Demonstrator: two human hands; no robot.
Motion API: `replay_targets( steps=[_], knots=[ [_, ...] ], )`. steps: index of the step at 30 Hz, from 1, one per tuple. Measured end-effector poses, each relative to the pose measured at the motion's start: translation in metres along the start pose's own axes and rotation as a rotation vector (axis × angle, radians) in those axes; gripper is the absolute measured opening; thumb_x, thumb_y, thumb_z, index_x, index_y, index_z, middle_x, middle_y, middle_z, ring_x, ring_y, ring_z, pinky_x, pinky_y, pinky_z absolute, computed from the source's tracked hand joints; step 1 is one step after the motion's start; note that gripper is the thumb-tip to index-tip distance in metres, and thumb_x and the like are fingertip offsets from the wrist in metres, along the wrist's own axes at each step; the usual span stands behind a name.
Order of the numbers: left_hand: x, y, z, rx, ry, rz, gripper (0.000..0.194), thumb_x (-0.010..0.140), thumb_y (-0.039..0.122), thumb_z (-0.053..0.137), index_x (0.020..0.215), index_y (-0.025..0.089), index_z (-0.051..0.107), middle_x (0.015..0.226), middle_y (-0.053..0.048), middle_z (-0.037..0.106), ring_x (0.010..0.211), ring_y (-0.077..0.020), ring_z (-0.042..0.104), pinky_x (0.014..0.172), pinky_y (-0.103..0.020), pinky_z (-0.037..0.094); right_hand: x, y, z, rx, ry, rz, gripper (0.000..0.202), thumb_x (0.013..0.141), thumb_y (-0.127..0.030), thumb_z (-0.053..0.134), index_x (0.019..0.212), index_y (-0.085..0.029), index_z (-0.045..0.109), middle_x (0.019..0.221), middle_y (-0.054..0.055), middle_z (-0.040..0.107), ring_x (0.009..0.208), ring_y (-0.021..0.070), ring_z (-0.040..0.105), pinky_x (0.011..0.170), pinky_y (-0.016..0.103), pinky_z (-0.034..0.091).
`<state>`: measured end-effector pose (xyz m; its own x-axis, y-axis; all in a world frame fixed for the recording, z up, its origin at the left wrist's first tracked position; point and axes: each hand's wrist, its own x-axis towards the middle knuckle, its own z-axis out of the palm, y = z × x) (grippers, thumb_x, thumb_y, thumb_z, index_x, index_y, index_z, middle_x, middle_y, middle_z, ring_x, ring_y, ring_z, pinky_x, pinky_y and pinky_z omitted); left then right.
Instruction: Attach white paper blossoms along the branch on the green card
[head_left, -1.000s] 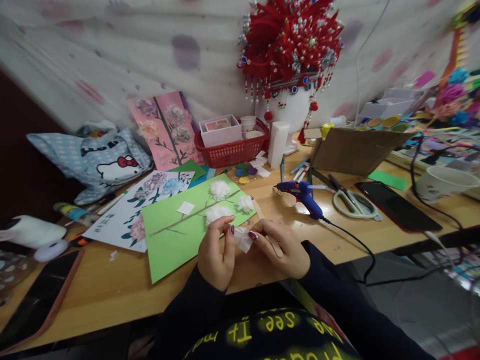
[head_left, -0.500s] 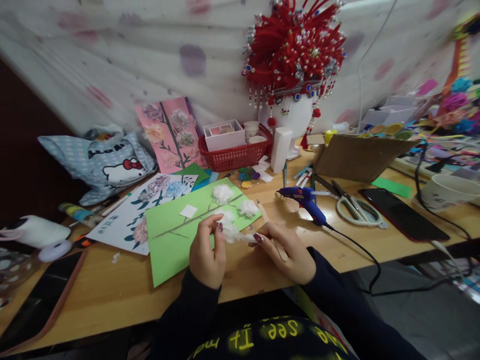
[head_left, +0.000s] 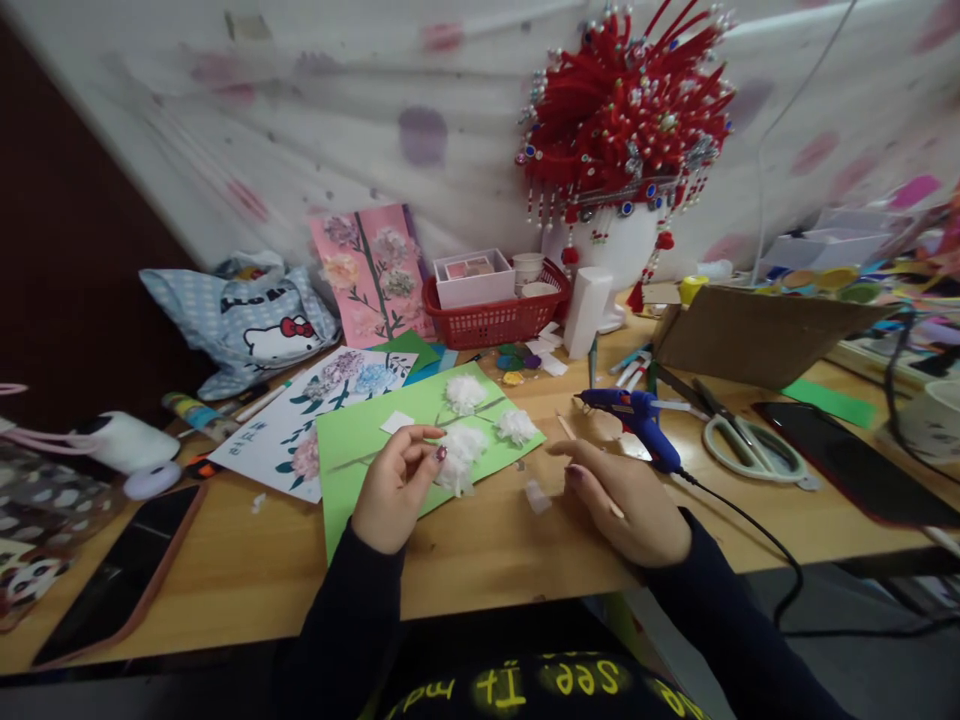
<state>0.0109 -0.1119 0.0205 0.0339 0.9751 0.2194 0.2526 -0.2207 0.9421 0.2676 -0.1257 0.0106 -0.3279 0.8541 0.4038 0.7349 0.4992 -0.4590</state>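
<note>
1. Hovering by the green card (head_left: 341, 440), the left hand (head_left: 391, 492) brings thumb and forefinger nearly together, right at the edge of a ruffled white flower (head_left: 463, 456); whether they grip any of its paper, I can't tell!
2. That flower sits over the card's lower edge, loose strips hanging down towards the wooden table (head_left: 480, 565).
3. Over on the right, the right hand (head_left: 630, 508) goes palm down, fingers loosely curved, thumb apart from the forefinger, a slim wooden stick (head_left: 565, 425) tucked through its grasp.
4. Between the hands, a translucent white scrap (head_left: 537, 496), touching neither!
5. Two more white flowers (head_left: 465, 394) on the card, plus a white square (head_left: 395, 421) just above the left hand.
6. Beyond the right hand, a blue glue gun (head_left: 634, 412), then scissors (head_left: 742, 432).
</note>
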Motion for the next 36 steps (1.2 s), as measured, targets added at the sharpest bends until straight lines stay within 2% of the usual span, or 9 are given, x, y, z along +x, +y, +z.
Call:
replay_targets(
  steps=[3,6,8,11,21,25,28,31,36],
  knots=[
    [-0.001,-0.002,0.003,0.129,0.0,-0.023,0.023,0.077,0.028,0.058,0.097,0.016,0.056,0.069,-0.001,0.069,0.063,-0.0144,0.063,0.068,-0.029,0.05,-0.003,-0.002,0.001,0.113,0.153,-0.058,0.06,0.096,-0.051,0.01,0.116,-0.016,0.055,0.069,0.005,0.063,0.06,0.0177,0.06,0.059,0.03,0.045],
    [-0.001,-0.004,0.005,0.301,0.047,0.014,0.02,0.076,0.025,0.058,0.095,0.019,0.058,0.071,0.0,0.071,0.064,-0.0159,0.065,0.072,-0.031,0.05,-0.004,-0.013,0.006,0.216,0.212,-0.129,0.055,0.098,-0.046,0.014,0.098,-0.017,0.06,0.063,0.003,0.059,0.056,0.0148,0.057,0.056,0.027,0.043],
    [0.0,-0.005,0.006,0.378,0.056,0.056,0.019,0.076,0.023,0.057,0.094,0.019,0.058,0.07,0.0,0.072,0.064,-0.0162,0.065,0.07,-0.031,0.05,-0.002,-0.024,0.012,0.225,0.149,-0.179,0.047,0.099,-0.038,0.02,0.086,-0.018,0.061,0.061,0.002,0.059,0.054,0.0128,0.056,0.055,0.025,0.042],
    [0.0,-0.007,0.008,0.47,0.071,0.101,0.02,0.076,0.021,0.055,0.096,0.02,0.058,0.072,0.0,0.072,0.063,-0.0159,0.065,0.066,-0.029,0.05,0.005,-0.039,0.023,0.161,0.072,-0.247,0.045,0.099,-0.035,0.024,0.082,-0.017,0.061,0.061,0.003,0.061,0.054,0.013,0.056,0.054,0.024,0.04],
    [0.003,-0.016,0.011,0.594,0.072,0.173,0.024,0.077,0.015,0.055,0.1,0.021,0.056,0.078,0.0,0.073,0.066,-0.0163,0.067,0.065,-0.029,0.051,0.016,-0.049,0.04,0.139,-0.008,-0.185,0.04,0.099,-0.035,0.03,0.085,-0.016,0.062,0.065,0.004,0.062,0.056,0.0134,0.056,0.054,0.023,0.039],
    [0.003,-0.015,0.006,0.622,0.094,0.164,0.026,0.074,0.011,0.055,0.098,0.02,0.058,0.083,-0.002,0.071,0.068,-0.0168,0.066,0.065,-0.03,0.053,0.018,-0.05,0.043,0.123,-0.004,-0.174,0.036,0.098,-0.033,0.032,0.085,-0.016,0.061,0.066,0.004,0.064,0.056,0.0133,0.056,0.054,0.023,0.039],
    [0.001,-0.022,-0.001,0.799,0.078,0.161,0.023,0.074,0.016,0.059,0.098,0.017,0.062,0.097,-0.009,0.069,0.087,-0.0242,0.066,0.078,-0.037,0.053,0.019,-0.05,0.043,0.098,0.004,-0.184,0.037,0.099,-0.033,0.031,0.083,-0.016,0.06,0.065,0.004,0.063,0.055,0.0133,0.056,0.053,0.023,0.039],
    [-0.001,-0.037,-0.004,0.974,0.02,0.139,0.037,0.073,0.021,0.064,0.11,0.012,0.061,0.124,-0.018,0.059,0.117,-0.0347,0.053,0.096,-0.046,0.045,0.02,-0.051,0.043,0.056,0.012,-0.194,0.038,0.099,-0.032,0.03,0.082,-0.017,0.06,0.063,0.004,0.062,0.055,0.0129,0.055,0.052,0.023,0.038],
    [-0.002,-0.05,-0.004,1.087,-0.114,0.093,0.043,0.08,0.025,0.06,0.121,0.015,0.057,0.139,-0.016,0.048,0.13,-0.0367,0.041,0.101,-0.049,0.04,0.021,-0.055,0.049,0.0,0.005,-0.216,0.035,0.098,-0.028,0.034,0.078,-0.016,0.06,0.065,0.005,0.06,0.056,0.0129,0.054,0.054,0.024,0.039]
  ],
)
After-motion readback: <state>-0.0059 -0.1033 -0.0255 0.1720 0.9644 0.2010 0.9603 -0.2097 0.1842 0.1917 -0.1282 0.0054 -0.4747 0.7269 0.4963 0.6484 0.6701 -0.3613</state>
